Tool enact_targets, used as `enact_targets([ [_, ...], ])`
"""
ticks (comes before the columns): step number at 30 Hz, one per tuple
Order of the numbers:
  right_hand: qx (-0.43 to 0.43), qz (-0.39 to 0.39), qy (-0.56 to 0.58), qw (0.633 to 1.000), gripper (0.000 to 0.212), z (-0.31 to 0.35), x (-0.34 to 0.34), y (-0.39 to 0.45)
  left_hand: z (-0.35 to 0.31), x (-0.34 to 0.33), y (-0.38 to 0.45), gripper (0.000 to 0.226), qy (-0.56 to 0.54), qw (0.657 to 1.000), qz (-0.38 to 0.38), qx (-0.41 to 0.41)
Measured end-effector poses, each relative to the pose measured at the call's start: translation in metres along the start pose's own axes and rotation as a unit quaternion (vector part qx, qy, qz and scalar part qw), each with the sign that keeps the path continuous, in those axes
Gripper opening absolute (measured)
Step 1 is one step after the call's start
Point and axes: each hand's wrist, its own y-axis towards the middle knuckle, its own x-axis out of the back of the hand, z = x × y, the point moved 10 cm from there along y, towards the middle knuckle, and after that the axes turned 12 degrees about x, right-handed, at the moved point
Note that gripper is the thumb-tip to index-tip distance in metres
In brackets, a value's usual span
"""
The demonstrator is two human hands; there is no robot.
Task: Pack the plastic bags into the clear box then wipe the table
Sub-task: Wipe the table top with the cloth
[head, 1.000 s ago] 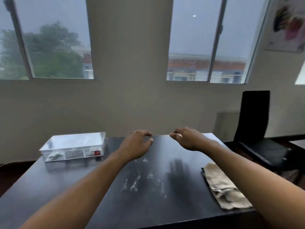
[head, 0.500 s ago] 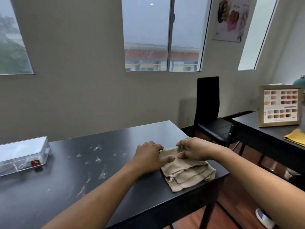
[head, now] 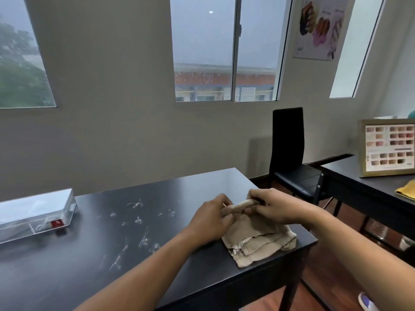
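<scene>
A folded beige cloth (head: pixel 258 241) lies at the right end of the black table (head: pixel 157 277). My left hand (head: pixel 211 218) and my right hand (head: pixel 274 207) both pinch its far edge, which is rolled up and lifted off the table between them. The clear box (head: pixel 36 214) sits at the table's left edge with its lid down; a red tag and pale bag material show through its front wall. White smears and wet streaks (head: pixel 137 221) mark the tabletop between the box and the cloth.
A black chair (head: pixel 292 162) stands past the table's right end. A second dark table (head: pixel 370 189) at the far right carries a framed colour chart (head: pixel 388 147) and a yellow cloth (head: pixel 406 191). The wall and windows are behind.
My hands moved from hovering over the table's far edge to the beige cloth. They have since gripped its far edge and rolled and lifted it. The view turned right.
</scene>
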Motion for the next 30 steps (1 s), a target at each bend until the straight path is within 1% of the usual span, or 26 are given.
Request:
enact_targets([
  [4, 0.056, -0.038, 0.069, 0.995, 0.014, 0.038, 0.011, 0.006, 0.003, 0.031, -0.016, 0.013, -0.125, 0.992, -0.014, 0.003],
  [6, 0.068, -0.045, 0.12, 0.989, 0.011, 0.053, 0.007, 0.012, 0.009, 0.048, -0.026, 0.013, -0.161, 0.987, -0.024, 0.009],
  [8, 0.063, -0.04, 0.183, 0.98, 0.013, 0.063, -0.003, 0.02, 0.018, 0.063, -0.037, 0.013, -0.184, 0.983, -0.021, 0.015],
  [12, 0.062, 0.003, 0.301, 0.952, 0.022, 0.091, -0.029, 0.035, 0.038, 0.094, -0.06, 0.015, -0.208, 0.978, -0.012, 0.031],
  [14, 0.069, 0.009, 0.334, 0.94, 0.023, 0.107, -0.039, 0.042, 0.051, 0.11, -0.07, 0.017, -0.205, 0.978, -0.023, 0.04],
  [16, 0.074, 0.013, 0.339, 0.938, 0.024, 0.125, -0.05, 0.049, 0.067, 0.123, -0.081, 0.018, -0.2, 0.978, -0.033, 0.05],
  [18, 0.081, 0.014, 0.289, 0.954, 0.023, 0.141, -0.062, 0.057, 0.085, 0.135, -0.092, 0.019, -0.185, 0.98, -0.046, 0.064],
  [19, 0.083, 0.013, 0.236, 0.968, 0.022, 0.149, -0.068, 0.062, 0.095, 0.142, -0.098, 0.02, -0.168, 0.982, -0.057, 0.071],
  [20, 0.084, 0.014, 0.157, 0.984, 0.022, 0.155, -0.075, 0.066, 0.106, 0.148, -0.102, 0.021, -0.147, 0.984, -0.069, 0.079],
  [21, 0.088, 0.019, 0.045, 0.995, 0.024, 0.161, -0.081, 0.07, 0.117, 0.153, -0.107, 0.023, -0.122, 0.986, -0.08, 0.086],
  [22, 0.101, 0.019, -0.082, 0.991, 0.03, 0.169, -0.088, 0.073, 0.128, 0.157, -0.112, 0.025, -0.098, 0.987, -0.088, 0.091],
  [23, 0.115, 0.02, -0.181, 0.976, 0.039, 0.178, -0.096, 0.074, 0.138, 0.161, -0.117, 0.027, -0.078, 0.988, -0.093, 0.093],
  [24, 0.137, 0.013, -0.215, 0.967, 0.049, 0.188, -0.104, 0.073, 0.149, 0.165, -0.123, 0.027, -0.054, 0.99, -0.096, 0.091],
  [25, 0.162, 0.014, -0.203, 0.966, 0.054, 0.199, -0.114, 0.072, 0.157, 0.17, -0.129, 0.028, -0.022, 0.991, -0.102, 0.087],
  [27, 0.227, 0.025, -0.135, 0.964, 0.051, 0.222, -0.135, 0.065, 0.173, 0.184, -0.144, 0.031, 0.062, 0.986, -0.131, 0.086],
  [28, 0.245, 0.037, -0.104, 0.963, 0.049, 0.228, -0.146, 0.061, 0.182, 0.193, -0.151, 0.033, 0.104, 0.979, -0.148, 0.09],
  [30, 0.235, 0.057, -0.057, 0.969, 0.048, 0.227, -0.159, 0.058, 0.201, 0.204, -0.164, 0.042, 0.179, 0.964, -0.156, 0.116],
])
